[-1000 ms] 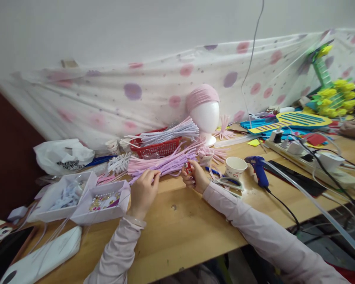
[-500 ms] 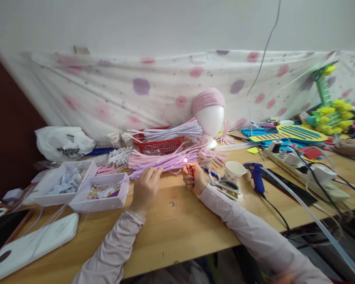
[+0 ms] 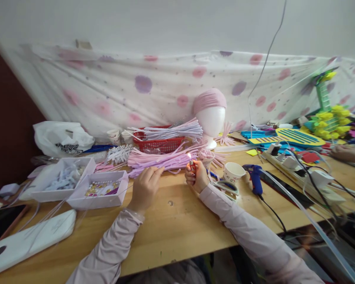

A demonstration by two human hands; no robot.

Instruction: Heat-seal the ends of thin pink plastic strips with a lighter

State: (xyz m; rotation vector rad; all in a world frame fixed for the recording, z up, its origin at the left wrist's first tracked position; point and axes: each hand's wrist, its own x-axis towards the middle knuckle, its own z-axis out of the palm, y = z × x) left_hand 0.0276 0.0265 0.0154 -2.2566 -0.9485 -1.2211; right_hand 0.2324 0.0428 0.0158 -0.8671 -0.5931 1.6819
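My right hand (image 3: pixel 197 178) is closed round a small red lighter (image 3: pixel 192 167) held upright, with a flame burning at its top. My left hand (image 3: pixel 145 186) rests on the wooden table (image 3: pixel 177 228), fingers pinched at the near edge of a pile of pink and lilac pipe cleaners (image 3: pixel 162 161). What the fingertips pinch is too thin to make out. The flame sits just right of the left fingertips, close to the pile.
A red basket (image 3: pixel 161 144) of pipe cleaners and a white foam head (image 3: pixel 210 118) stand behind. White trays (image 3: pixel 97 190) of beads lie at left. A paper cup (image 3: pixel 233 172), scissors (image 3: pixel 225 185), blue glue gun (image 3: pixel 254 177) and power strip (image 3: pixel 301 169) lie at right. Another person's hand (image 3: pixel 347 153) shows far right.
The lighter was unlit a second ago and now burns with a taller flame. My right hand has shifted slightly right; the left hand stays at the pile.
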